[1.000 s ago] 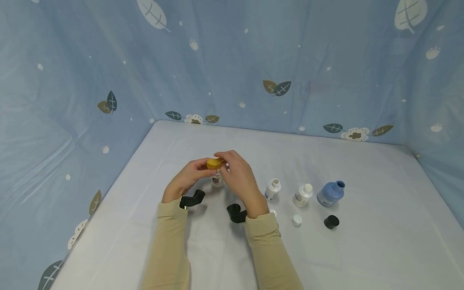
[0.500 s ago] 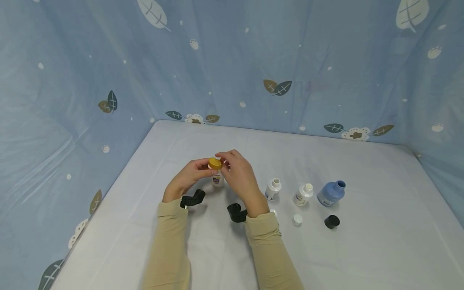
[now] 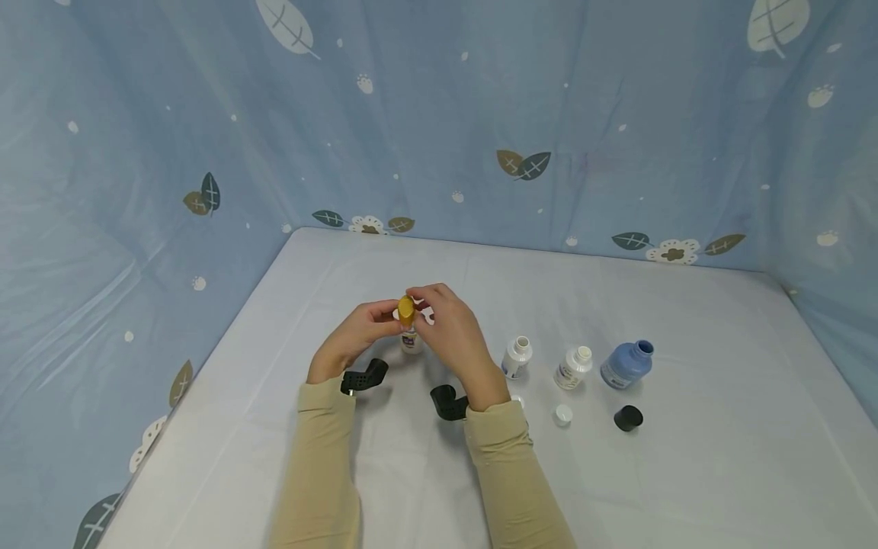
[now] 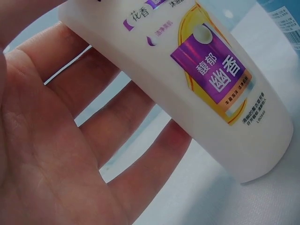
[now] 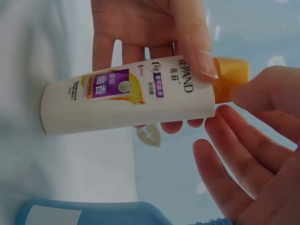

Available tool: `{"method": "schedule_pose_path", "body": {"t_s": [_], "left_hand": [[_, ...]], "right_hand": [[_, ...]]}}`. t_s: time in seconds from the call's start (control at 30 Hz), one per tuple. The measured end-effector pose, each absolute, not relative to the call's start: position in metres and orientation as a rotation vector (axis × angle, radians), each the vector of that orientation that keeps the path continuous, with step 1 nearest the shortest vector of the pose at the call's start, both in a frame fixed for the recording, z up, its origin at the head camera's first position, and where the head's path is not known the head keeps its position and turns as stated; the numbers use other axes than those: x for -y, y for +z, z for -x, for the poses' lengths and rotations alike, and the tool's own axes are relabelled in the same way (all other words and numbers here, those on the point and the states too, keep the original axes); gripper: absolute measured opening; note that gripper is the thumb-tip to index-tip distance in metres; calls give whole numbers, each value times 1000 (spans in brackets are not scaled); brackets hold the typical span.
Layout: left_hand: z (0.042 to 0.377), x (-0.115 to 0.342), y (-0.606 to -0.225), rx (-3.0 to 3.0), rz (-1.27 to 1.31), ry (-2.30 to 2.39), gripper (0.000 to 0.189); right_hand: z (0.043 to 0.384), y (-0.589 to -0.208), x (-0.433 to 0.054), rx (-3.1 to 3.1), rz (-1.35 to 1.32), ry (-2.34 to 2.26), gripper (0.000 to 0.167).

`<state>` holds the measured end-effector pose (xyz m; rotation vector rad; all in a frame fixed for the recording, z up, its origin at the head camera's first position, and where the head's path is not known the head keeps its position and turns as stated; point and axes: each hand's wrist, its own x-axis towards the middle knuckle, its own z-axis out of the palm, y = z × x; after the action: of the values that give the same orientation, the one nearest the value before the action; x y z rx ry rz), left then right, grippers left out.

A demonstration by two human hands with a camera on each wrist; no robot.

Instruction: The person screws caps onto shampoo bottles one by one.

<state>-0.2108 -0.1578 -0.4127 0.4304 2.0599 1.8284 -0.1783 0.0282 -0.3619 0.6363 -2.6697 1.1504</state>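
A white shower gel bottle [image 5: 131, 98] with a purple and gold label stands on the table, upright in the head view. My left hand [image 3: 357, 335] holds it around the upper part, with the thumb across the front just under the neck. On top is a gold cap [image 3: 406, 309], oval from above, which my right hand [image 3: 449, 332] pinches between thumb and forefinger. The other right fingers reach toward the bottle's shoulder in the right wrist view. In the left wrist view, the bottle's lower label [image 4: 215, 75] shows while the cap is out of frame.
Right of the hands stand two uncapped white bottles [image 3: 517, 358] and an uncapped blue bottle [image 3: 626, 366]. Before them lie a white cap [image 3: 562, 415], a black cap [image 3: 627, 418] and another white cap, partly behind the right sleeve. A blue bottle [image 5: 93, 213] also shows in the right wrist view.
The gold cap has turned under my right fingers, its long side now pointing away from me rather than sideways. Both hands stay in nearly the same place.
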Motion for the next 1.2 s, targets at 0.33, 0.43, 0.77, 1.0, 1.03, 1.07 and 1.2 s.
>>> {"method": "schedule_pose_path", "body": {"t_s": [0.33,0.43,0.77,1.0,1.03,1.07,1.2], "left_hand": [[210,159,-414,-2058,-471,1832,47],[209,159,-414,-2060,-466,1826,50],[209,157,-413,-2064,-413,1809,44],[210,158,-412,-2064,-383,1804,39],[210,158,-412,-2068,-382,1802,39],[210,158,-412,-2073,-383,1799,39],[210,157,-412,-2080,-394,1799,38]], "right_hand": [[177,-361,-30,2715,-692,1207,44],[177,-361,-29,2721,-711,1181,42],[177,-362,-30,2707,-679,1166,36],[177,-362,-29,2704,-645,1151,32],[178,-362,-29,2703,-641,1151,32],[178,-362,-29,2704,-638,1149,32],[178,-362,-30,2713,-616,1128,32]]}}
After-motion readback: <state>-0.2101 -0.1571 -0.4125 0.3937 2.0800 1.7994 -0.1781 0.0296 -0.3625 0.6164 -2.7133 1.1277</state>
